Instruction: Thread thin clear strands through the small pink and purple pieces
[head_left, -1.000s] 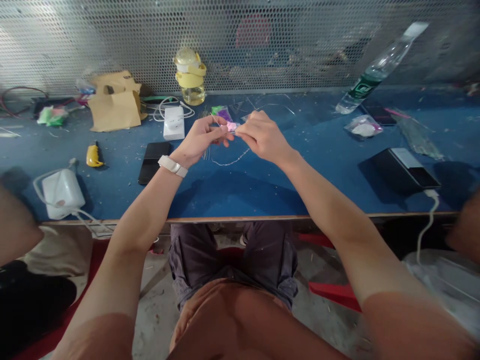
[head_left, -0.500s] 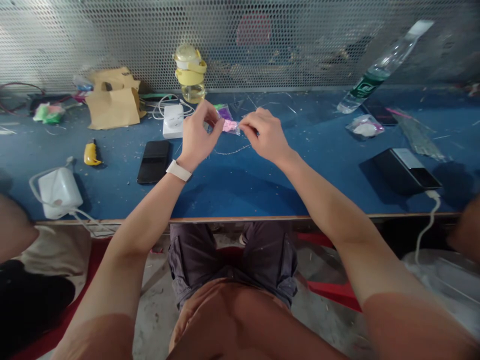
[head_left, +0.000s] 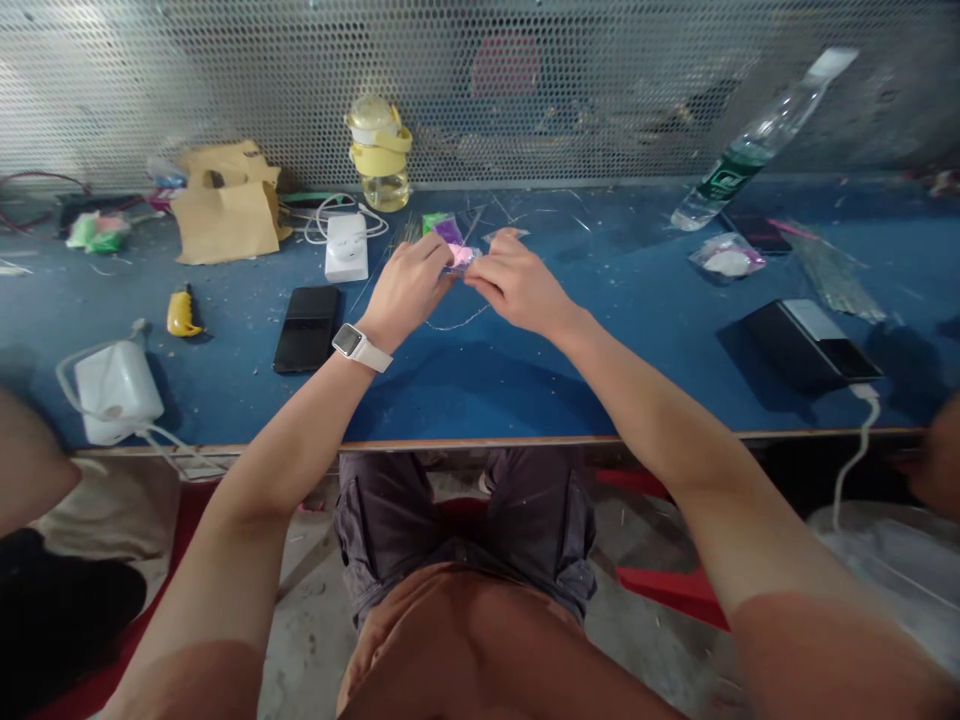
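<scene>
Both my hands meet over the blue table, pinching a small clear packet with pink contents (head_left: 463, 257) between them. My left hand (head_left: 411, 282), below a white smartwatch (head_left: 361, 347) on the wrist, is closed on the packet's left side. From the right, my right hand (head_left: 519, 280) grips its other edge with thumb and fingers. Just behind them lie a purple packet (head_left: 448, 229) and a bit of green (head_left: 430, 222). A thin twisted strand (head_left: 459, 325) curves on the table below my hands. My fingertips partly hide the pink packet.
A black phone (head_left: 307, 329), white charger (head_left: 346, 248), yellow-lidded bottle (head_left: 381, 157) and brown paper (head_left: 227, 220) stand left. On the right are a leaning water bottle (head_left: 739, 165), a white-filled packet (head_left: 727, 257) and a dark power bank (head_left: 810, 345). A perforated metal screen (head_left: 600, 90) closes the back.
My left hand has rolled over, turning the watch face up, and its fingers now cover more of the pink packet. My right hand has moved slightly left and nearer to me.
</scene>
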